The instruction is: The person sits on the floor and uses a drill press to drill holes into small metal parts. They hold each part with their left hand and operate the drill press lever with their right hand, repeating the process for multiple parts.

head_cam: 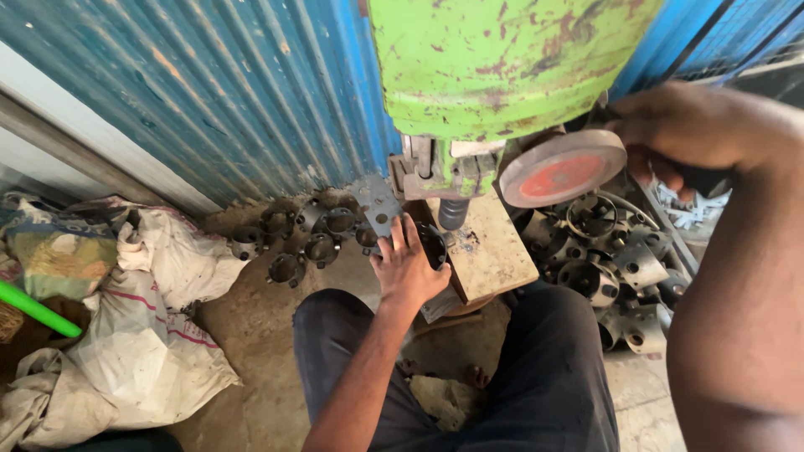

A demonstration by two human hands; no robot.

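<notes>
Centrally, a green press machine with chipped paint is seen from above, set against a blue corrugated wall. The left hand is laid at the front of the machine's worn block, fingers spread and loosely curled around a dark metal ring part held at the block's left edge, just below the ram. A flat grey plate with holes is touched by the fingertips (or lies just under them; it cannot be told). The right hand is raised at the machine's right side, closed around a dark handle just behind a round reddish wheel.

A group of dark round metal fittings is scattered on the floor left of the block, near the wall. A larger heap of similar fittings is piled to the right, below the wheel. White sacks are bunched at the left, with a green pipe lying across them. Dark trousers of the seated person fill the lower middle.
</notes>
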